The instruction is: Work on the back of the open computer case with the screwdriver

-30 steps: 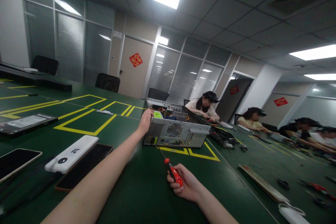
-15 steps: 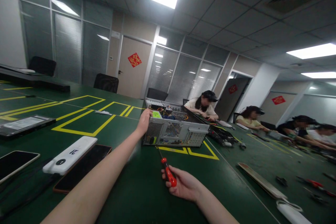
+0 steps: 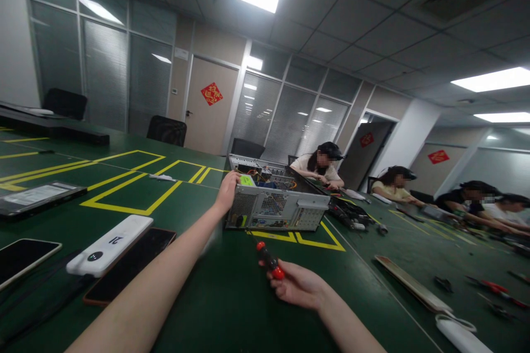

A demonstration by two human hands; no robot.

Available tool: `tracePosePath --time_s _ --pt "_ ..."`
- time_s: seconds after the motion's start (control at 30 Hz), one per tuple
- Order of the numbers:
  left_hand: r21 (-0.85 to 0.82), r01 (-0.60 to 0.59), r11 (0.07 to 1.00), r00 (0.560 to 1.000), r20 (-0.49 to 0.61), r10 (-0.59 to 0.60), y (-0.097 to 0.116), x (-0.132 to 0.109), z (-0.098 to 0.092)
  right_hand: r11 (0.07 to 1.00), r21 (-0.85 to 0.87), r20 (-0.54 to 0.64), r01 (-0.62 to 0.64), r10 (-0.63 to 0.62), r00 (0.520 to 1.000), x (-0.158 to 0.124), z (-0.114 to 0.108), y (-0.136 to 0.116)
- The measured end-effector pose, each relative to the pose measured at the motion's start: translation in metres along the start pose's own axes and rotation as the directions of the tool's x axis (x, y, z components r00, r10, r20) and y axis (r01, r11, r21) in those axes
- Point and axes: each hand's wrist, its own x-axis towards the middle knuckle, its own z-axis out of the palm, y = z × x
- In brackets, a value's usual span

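Note:
A metal computer case [image 3: 285, 209] lies on its side on the green table, its back panel facing me and its top open, with wires inside. My left hand [image 3: 227, 190] grips the case's upper left corner, beside a bright green label [image 3: 247, 180]; some fingertips are hidden behind the edge. In my right hand [image 3: 296, 284] is a screwdriver [image 3: 269, 261] with a red and black handle, held by the handle end. Its thin shaft points up and away toward the lower edge of the back panel; I cannot tell whether the tip touches.
To my left lie a white power bank [image 3: 111, 245], two phones [image 3: 130, 265] and a hard drive [image 3: 41, 198]. On the right are a long metal strip [image 3: 412, 284], a white object [image 3: 459, 336] and red-handled pliers [image 3: 497, 288]. Several people work farther along the table.
My right hand has shifted slightly right, and the screwdriver's handle has turned so its black side shows. My left hand and the case have stayed put.

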Motion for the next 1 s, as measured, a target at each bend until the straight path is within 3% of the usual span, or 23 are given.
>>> tracePosePath --time_s 0.2,0.33,0.57,0.73,0.9,1.0 --pt "-0.005 -0.018 1.000 1.000 -0.007 0.018 -0.002 0.000 0.000 0.982 0.147 -0.128 -0.116 0.135 0.982 0.010 0.007 0.012" --pt "-0.006 -0.016 1.000 1.000 0.004 0.016 -0.002 0.001 -0.002 0.987 0.122 -0.132 -0.106 0.122 0.984 0.010 0.012 0.014" --pt "-0.001 0.023 1.000 1.000 0.014 -0.023 -0.002 0.000 -0.002 0.983 0.131 0.034 -0.130 0.127 0.991 -0.004 0.010 0.001" --pt "-0.003 0.036 0.999 0.999 0.016 -0.036 -0.001 -0.001 -0.002 0.998 -0.031 0.113 -0.053 0.056 0.992 -0.010 0.005 -0.005" --pt "-0.018 0.018 1.000 1.000 0.005 -0.018 0.000 -0.001 -0.002 0.984 -0.174 0.143 -0.028 0.053 0.988 -0.007 -0.003 -0.003" --pt "-0.016 0.005 1.000 1.000 0.008 -0.005 0.000 0.000 -0.002 0.986 -0.163 0.099 -0.014 0.030 0.995 -0.003 -0.009 -0.003"
